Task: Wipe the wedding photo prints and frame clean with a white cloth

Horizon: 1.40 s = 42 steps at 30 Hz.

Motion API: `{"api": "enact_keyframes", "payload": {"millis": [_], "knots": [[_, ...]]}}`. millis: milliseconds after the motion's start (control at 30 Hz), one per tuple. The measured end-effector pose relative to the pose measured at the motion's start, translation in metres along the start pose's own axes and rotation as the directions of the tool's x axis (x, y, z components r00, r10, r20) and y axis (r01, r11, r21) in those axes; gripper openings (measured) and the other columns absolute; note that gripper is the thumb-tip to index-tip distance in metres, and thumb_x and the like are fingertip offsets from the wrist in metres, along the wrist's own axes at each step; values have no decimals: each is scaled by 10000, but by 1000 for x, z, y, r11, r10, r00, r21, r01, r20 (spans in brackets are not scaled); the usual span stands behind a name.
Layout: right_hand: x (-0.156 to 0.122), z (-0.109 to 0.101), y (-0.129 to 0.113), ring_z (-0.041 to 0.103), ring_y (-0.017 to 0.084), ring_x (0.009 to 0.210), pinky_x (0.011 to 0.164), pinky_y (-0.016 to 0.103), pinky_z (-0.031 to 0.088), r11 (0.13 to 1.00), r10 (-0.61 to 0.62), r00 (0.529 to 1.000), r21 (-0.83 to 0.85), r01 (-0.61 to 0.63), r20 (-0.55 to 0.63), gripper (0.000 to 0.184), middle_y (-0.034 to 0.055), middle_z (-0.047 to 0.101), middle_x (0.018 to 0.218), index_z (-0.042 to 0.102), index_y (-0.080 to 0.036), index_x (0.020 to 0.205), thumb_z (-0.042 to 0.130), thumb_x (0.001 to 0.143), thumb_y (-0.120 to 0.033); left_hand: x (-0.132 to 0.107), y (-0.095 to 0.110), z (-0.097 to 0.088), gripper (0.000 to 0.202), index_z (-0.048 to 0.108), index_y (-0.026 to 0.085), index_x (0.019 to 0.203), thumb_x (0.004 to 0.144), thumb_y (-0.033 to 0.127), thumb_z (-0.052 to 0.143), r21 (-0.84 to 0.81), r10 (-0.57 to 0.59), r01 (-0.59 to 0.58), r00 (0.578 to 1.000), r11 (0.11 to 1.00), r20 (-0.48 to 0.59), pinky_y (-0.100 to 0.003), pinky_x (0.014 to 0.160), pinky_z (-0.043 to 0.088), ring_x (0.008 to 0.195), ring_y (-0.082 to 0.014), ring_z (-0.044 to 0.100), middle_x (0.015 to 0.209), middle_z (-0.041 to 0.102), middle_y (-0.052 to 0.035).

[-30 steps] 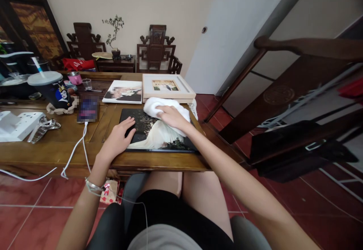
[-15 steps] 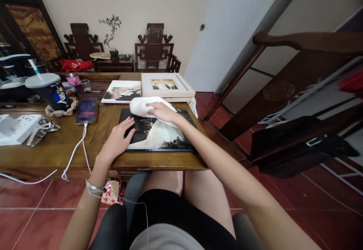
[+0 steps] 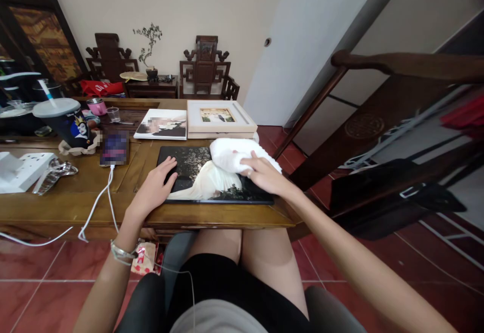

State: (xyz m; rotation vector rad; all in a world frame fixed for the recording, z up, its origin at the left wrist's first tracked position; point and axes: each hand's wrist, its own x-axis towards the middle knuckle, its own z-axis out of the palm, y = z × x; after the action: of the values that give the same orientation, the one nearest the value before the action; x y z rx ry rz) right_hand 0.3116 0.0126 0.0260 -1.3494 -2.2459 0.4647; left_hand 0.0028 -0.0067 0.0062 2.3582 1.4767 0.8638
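A dark, glossy photo panel (image 3: 196, 182) showing a white dress lies flat on the wooden table, close to its front edge. My left hand (image 3: 157, 182) rests with fingers stretched over the panel's left edge. In my right hand (image 3: 262, 172) is a bunched white cloth (image 3: 240, 154), pressed on the right part of the panel and covering its upper right area. The fingers are closed round the cloth's near side. Behind the panel lie a framed photo (image 3: 223, 121) on top of a similar light frame and, to its left, a white-edged photo print (image 3: 162, 124).
To the left on the table (image 3: 94, 214) are a phone (image 3: 114, 147) on a white cable, a lidded black cup (image 3: 75, 126), a white power strip (image 3: 26, 172) and a pink mug (image 3: 97, 106). A wooden chair (image 3: 363, 121) stands close on the right.
My right hand has slid the white cloth to the right and toward me across the panel, uncovering its upper left part. My left hand stays on the left edge.
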Motion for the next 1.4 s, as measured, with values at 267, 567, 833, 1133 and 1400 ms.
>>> {"api": "enact_keyframes", "payload": {"millis": [267,567,833,1133,1400], "knots": [[-102,-5,-31,305,371,1417,1081,606,300,995,-98,986,3,98,133,189,37,499,1458,630,-247,834,444,802,-241,0,-2,1,536,467,54,1382,965,362,333,72,-41,38,999,997,33,-462,1188,239,1456,-244,265,1516,391,-169],[3,-11,11,576,252,777,924,445,420,997,-10,1000,71,9,14,139,-7,535,603,446,-232,566,472,684,-302,1,-9,3,537,505,49,1352,956,374,343,80,-44,42,999,996,31,-439,1193,241,1438,-246,314,1510,399,-182],[47,-8,29,510,232,754,882,433,415,998,17,997,70,-12,-80,122,3,540,675,420,-231,597,460,694,-292,2,-9,5,479,582,79,1288,934,306,352,42,-46,48,997,998,-59,-455,1171,302,1396,-246,394,1446,495,-156],[-85,-8,-15,512,383,1243,1048,573,358,1000,1,998,-3,-1,66,138,52,676,1228,545,-247,666,476,772,-301,1,-2,1,505,528,84,1332,956,360,335,18,-85,86,996,996,-26,-445,1189,253,1426,-241,339,1489,441,-158],[-101,-15,-16,470,359,1307,1070,549,353,999,-49,993,16,48,112,141,43,640,1302,625,-262,758,491,767,-304,2,-7,3,586,425,-4,1396,947,362,328,78,-92,89,995,993,35,-431,1200,204,1455,-247,267,1533,337,-216]]}}
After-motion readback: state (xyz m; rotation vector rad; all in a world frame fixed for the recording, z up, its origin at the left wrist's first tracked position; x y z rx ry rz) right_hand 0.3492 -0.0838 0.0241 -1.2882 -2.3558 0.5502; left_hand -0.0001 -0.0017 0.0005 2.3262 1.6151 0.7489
